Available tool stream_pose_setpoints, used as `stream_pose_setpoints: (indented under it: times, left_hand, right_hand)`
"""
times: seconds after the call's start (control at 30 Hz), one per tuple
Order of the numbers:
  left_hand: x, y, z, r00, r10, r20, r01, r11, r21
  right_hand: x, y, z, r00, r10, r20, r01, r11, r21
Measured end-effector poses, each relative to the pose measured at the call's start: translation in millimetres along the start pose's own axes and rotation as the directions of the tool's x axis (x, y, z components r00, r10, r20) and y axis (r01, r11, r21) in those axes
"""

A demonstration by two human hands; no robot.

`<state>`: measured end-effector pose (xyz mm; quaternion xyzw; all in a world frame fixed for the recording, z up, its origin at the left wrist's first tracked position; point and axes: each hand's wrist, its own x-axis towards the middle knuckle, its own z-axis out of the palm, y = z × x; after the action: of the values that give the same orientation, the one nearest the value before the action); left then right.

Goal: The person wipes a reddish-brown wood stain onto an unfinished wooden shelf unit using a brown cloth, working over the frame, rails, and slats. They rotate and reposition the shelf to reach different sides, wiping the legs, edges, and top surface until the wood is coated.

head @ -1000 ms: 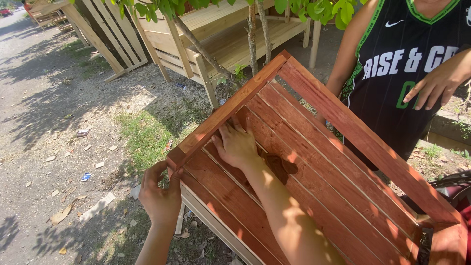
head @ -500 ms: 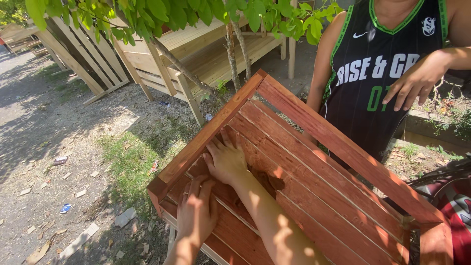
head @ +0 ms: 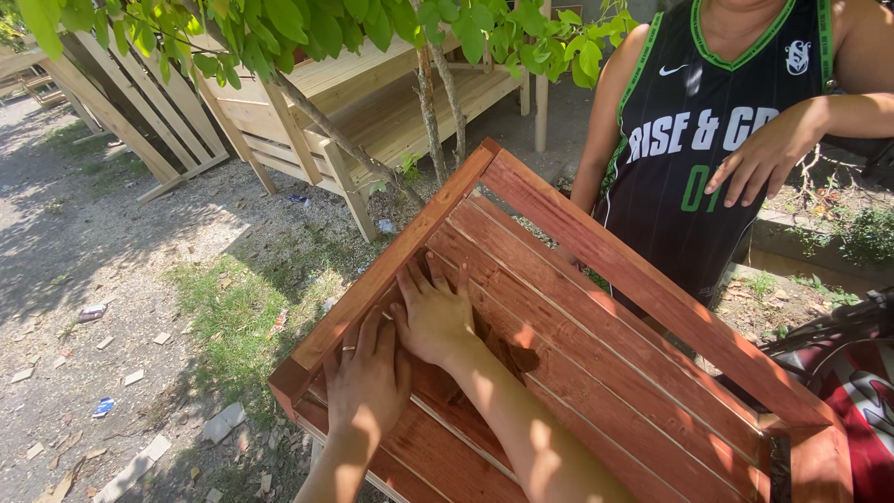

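Note:
A red-brown stained wooden slatted frame (head: 596, 307) lies tilted in front of me, its raised border running along the left and far sides. My left hand (head: 368, 377), with a ring on one finger, rests flat on the slats near the left border. My right hand (head: 433, 317) lies flat just beyond it, fingers spread and touching the inner edge of the border. Neither hand grips anything.
Another person in a black sleeveless jersey (head: 708, 140) stands at the frame's far side, one hand (head: 759, 163) held at the belly. Unpainted wooden pallets and frames (head: 279, 121) lean behind thin tree trunks (head: 433, 112). Gravel, grass and litter lie to the left.
My left hand has moved off the frame's near left corner and now lies flat on the slats beside my right hand. My view has shifted slightly to the right.

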<state>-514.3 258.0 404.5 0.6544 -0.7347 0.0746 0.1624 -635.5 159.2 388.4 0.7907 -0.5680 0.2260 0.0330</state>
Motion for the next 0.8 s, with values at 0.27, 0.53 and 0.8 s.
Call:
stream_pose_setpoints:
  times: [0.27,0.53,0.8]
  left_hand:
    - [-0.1,9.8,10.5,0.994,0.054,-0.095,-0.045,0.995,0.093]
    - [36.1,7.7,10.9,0.973,-0.157,-0.167,0.171,0.982,0.074]
    - [48.1,15.7,16.9,0.956,-0.291,0.036,0.289,0.956,0.054]
  right_hand:
    - [47.4,25.6,-17.5,0.963,0.235,0.133,-0.25,0.962,0.11]
    - [8.9,20.5,-0.2,1.0,0.011,0.0,-0.011,0.991,0.13]
    - [70.5,53.2,4.0,0.981,0.188,0.047,-0.191,0.978,0.084]
